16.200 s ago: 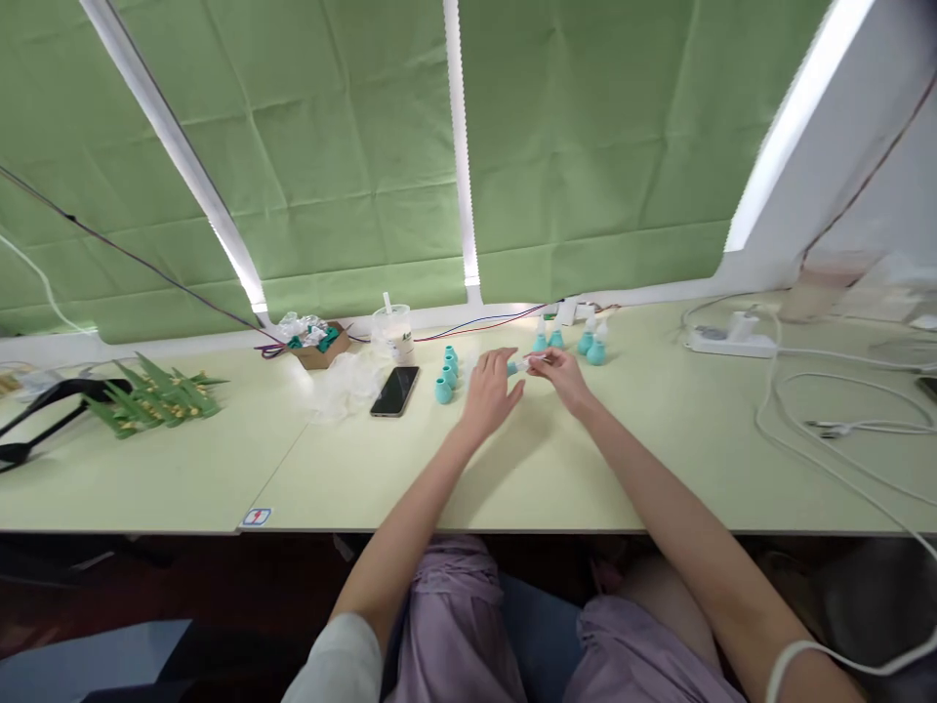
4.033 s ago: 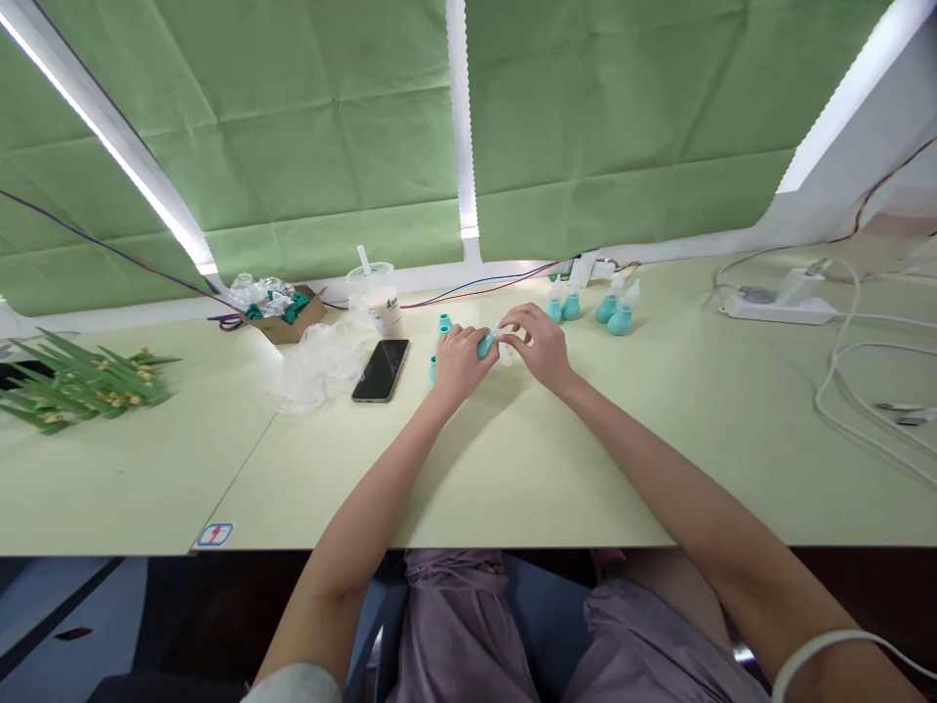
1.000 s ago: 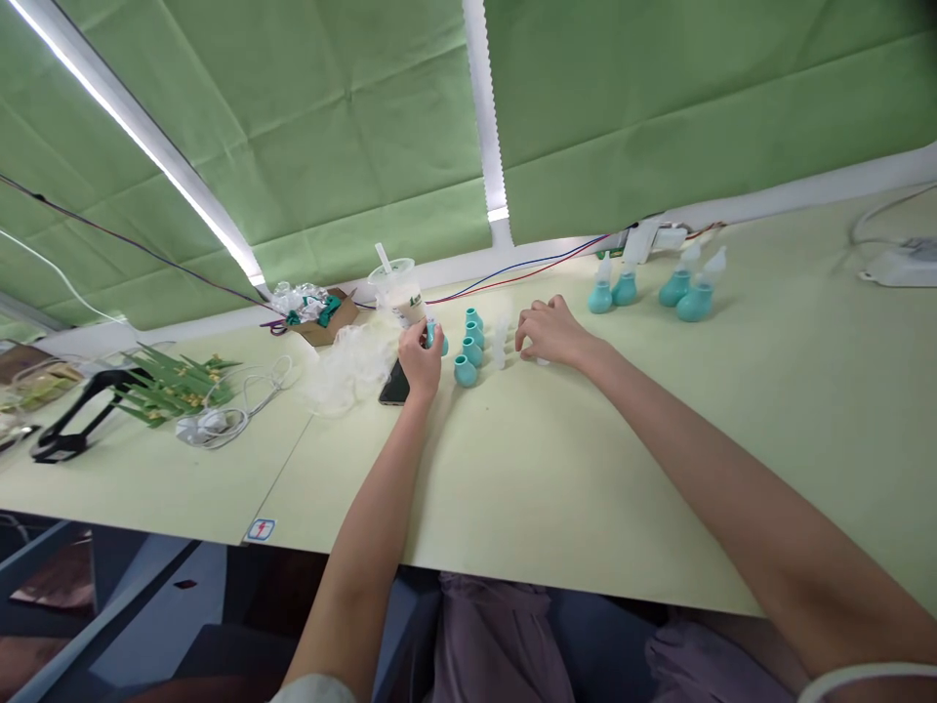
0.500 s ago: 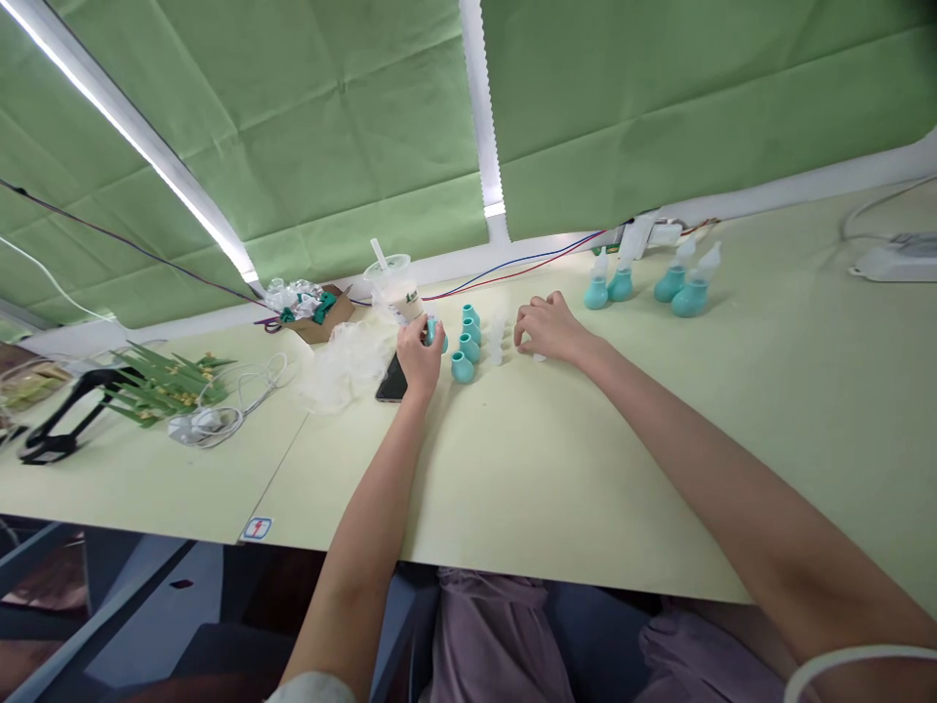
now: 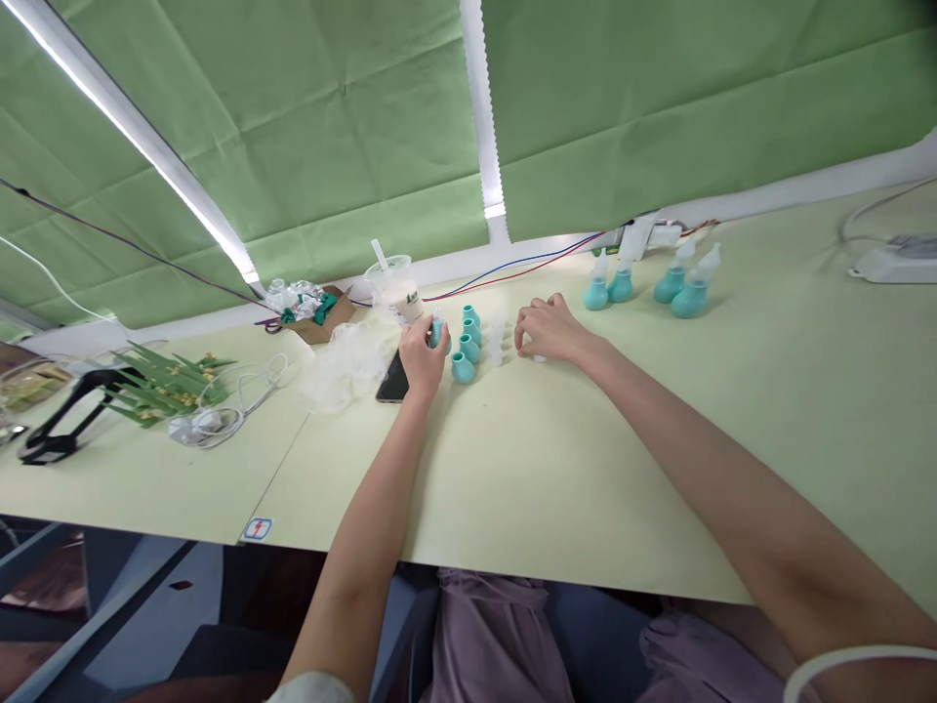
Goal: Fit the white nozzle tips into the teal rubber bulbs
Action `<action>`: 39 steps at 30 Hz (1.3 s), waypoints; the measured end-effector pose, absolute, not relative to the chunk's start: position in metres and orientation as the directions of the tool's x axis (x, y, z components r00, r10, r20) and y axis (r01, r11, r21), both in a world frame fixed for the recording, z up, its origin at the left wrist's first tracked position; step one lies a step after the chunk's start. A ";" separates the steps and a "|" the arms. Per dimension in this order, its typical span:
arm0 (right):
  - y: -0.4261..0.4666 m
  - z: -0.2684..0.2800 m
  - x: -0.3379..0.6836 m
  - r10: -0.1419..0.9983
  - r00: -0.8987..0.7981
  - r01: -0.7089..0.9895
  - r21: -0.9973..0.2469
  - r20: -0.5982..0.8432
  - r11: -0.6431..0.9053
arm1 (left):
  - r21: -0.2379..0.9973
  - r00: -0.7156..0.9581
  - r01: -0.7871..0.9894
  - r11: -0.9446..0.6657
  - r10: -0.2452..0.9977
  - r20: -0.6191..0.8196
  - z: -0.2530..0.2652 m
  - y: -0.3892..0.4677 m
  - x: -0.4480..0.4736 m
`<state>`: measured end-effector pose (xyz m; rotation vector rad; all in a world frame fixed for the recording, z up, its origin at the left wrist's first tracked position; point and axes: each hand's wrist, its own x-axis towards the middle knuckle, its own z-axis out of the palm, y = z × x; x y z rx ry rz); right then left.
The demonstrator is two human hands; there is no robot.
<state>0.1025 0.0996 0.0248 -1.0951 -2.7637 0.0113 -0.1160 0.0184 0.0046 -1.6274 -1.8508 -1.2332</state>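
My left hand [image 5: 423, 356] is closed around a teal squeeze bulb [image 5: 436, 336], with a small clear part showing at its top. Just to the right of that hand, several teal bulbs [image 5: 463, 368] stand in a row with their round mouths open. Beside them runs a row of translucent nozzle tips [image 5: 497, 342]. My right hand [image 5: 550, 330] rests low over the table, its fingers curled down and closed; what is between the fingertips is hidden. A small whitish piece [image 5: 540, 358] shows under its palm. Farther right stand several bulbs fitted with translucent tips [image 5: 689, 293].
Behind my left hand are a plastic cup with a straw [image 5: 399, 290], a dark phone [image 5: 393, 381] and a crumpled clear bag [image 5: 344, 366]. A cardboard box [image 5: 331, 317], cables [image 5: 238, 405] and green leafy stems [image 5: 172, 386] lie left. A power strip [image 5: 897, 262] sits far right.
My left hand has turned the teal bulb more upright and shifted slightly right, so its clear top now shows. The right hand has barely moved.
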 end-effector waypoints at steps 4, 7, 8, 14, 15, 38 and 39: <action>0.098 0.034 0.101 0.699 -0.666 0.638 -0.285 0.263 0.715 | 0.220 -0.170 0.975 -0.031 0.532 0.829 0.007 0.015 -0.108; 0.091 0.046 0.095 0.680 -0.654 0.420 -0.588 0.331 0.691 | 0.060 -0.019 0.996 -0.059 0.542 0.840 0.009 0.011 -0.097; 0.088 0.050 0.092 0.663 -0.666 0.333 -0.659 0.342 0.674 | 0.022 0.026 0.997 -0.079 0.555 0.831 0.010 0.010 -0.093; 0.077 0.059 0.084 0.684 -0.604 0.241 -0.725 0.408 0.646 | 0.048 0.040 0.990 -0.136 0.574 0.818 0.014 0.007 -0.079; 0.077 0.059 0.084 0.696 -0.588 0.250 -0.725 0.413 0.642 | 0.066 0.026 0.988 -0.141 0.570 0.821 0.015 0.007 -0.080; 0.072 0.051 0.075 0.745 -0.200 0.490 -0.593 0.637 0.639 | 0.319 -0.192 0.946 -0.059 0.692 0.696 0.018 0.011 -0.091; 0.077 0.056 0.082 0.780 -0.106 0.457 -0.667 0.616 0.589 | 0.348 -0.216 0.936 -0.055 0.691 0.690 0.018 0.011 -0.097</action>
